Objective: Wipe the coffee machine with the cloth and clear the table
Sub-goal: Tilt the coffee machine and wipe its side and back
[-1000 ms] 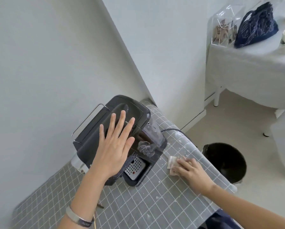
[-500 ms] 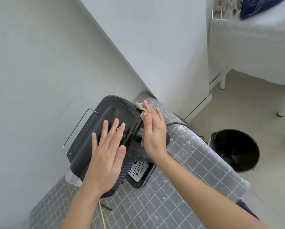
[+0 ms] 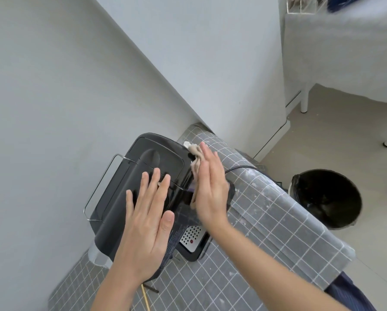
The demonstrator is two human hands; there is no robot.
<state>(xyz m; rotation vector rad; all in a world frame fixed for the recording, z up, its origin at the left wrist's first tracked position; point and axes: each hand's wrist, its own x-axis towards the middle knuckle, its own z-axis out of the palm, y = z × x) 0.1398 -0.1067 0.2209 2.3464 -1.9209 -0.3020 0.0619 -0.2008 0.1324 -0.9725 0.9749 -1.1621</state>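
Note:
A black coffee machine point(image 3: 129, 176) stands on a table with a grey checked cover point(image 3: 266, 232), against the wall. My left hand point(image 3: 146, 227) lies flat on the machine's top, fingers spread, holding nothing. My right hand point(image 3: 210, 187) presses a beige cloth point(image 3: 194, 161) against the machine's right side; the cloth sticks out past my fingertips and most of it is hidden under my palm. A perforated drip tray point(image 3: 191, 237) shows below my right wrist.
A black power cord point(image 3: 239, 168) runs over the table behind my right hand. A black bin point(image 3: 327, 198) stands on the floor to the right of the table. A white-covered table point(image 3: 345, 52) fills the upper right. White specks dot the checked cover.
My right hand lifted the cloth off the table and brought it up against the machine's right side. My left hand stayed flat on the machine's top. The view tilted downward.

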